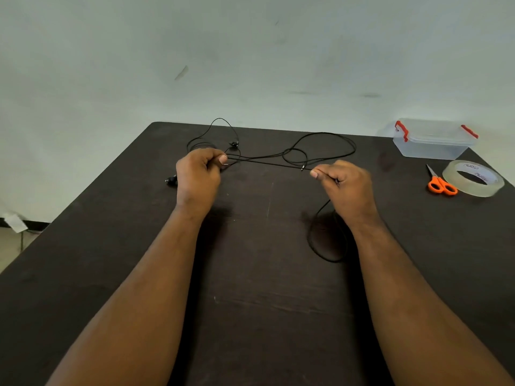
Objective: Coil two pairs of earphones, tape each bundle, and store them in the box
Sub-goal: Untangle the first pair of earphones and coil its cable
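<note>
Black earphone cables (320,140) lie tangled in loose loops at the far middle of the dark table (250,274). My left hand (199,174) pinches one stretch of cable between thumb and fingers. My right hand (344,182) pinches the same cable further right, so a straight length (267,162) runs taut between the two hands. Below my right hand a slack loop (326,246) hangs down onto the table. An earbud (234,143) lies beyond my left hand, and another dark end piece (171,180) lies to its left. A clear box (430,140) with red latches and its lid on stands at the far right.
Orange-handled scissors (441,185) and a roll of clear tape (473,178) lie at the right edge, in front of the box. A pale wall rises behind the table. The table's left edge drops to a light floor.
</note>
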